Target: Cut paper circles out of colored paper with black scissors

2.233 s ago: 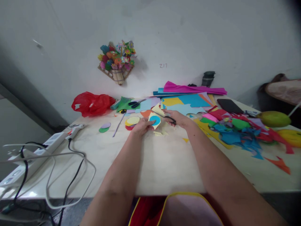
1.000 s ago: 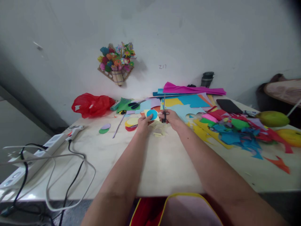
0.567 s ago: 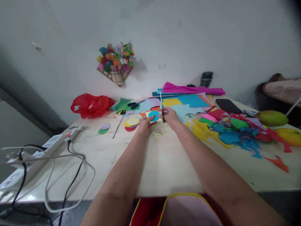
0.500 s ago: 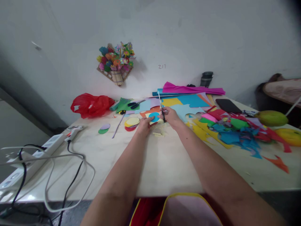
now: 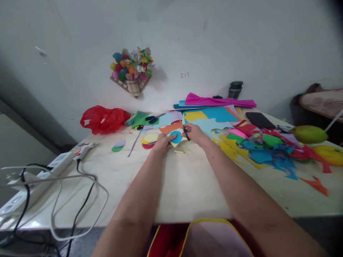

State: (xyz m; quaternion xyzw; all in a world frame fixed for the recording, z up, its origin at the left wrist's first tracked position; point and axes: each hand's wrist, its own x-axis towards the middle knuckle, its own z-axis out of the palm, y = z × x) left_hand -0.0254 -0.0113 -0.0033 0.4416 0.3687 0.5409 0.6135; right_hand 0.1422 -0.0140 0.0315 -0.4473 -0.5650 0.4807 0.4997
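Note:
My left hand [image 5: 162, 142] pinches a piece of pale cream paper [image 5: 174, 144] at its left side. A blue paper circle [image 5: 176, 137] lies on that paper, under my left thumb. Closed round black-handled scissors [image 5: 186, 134], my right hand [image 5: 193, 132] is at the paper's right edge. The thin blades point up and away from me. Pale paper offcuts [image 5: 180, 152] lie just below the held paper. Left of my left hand is a pile of cut circles [image 5: 150, 138], yellow and cream above red.
Paper scraps [image 5: 270, 151] are heaped at the right near two mango-like fruits [image 5: 309, 134]. Coloured sheets [image 5: 219, 115] and a dark phone [image 5: 259, 120] lie behind. Another pair of scissors [image 5: 153, 119] and a red plastic bag [image 5: 104, 119] are back left; a power strip [image 5: 45, 175] with cables is front left.
The cream paper with the blue circle has turned and tilted, showing more of its lower part. The scissors have dropped to a lower angle beside the paper's right edge.

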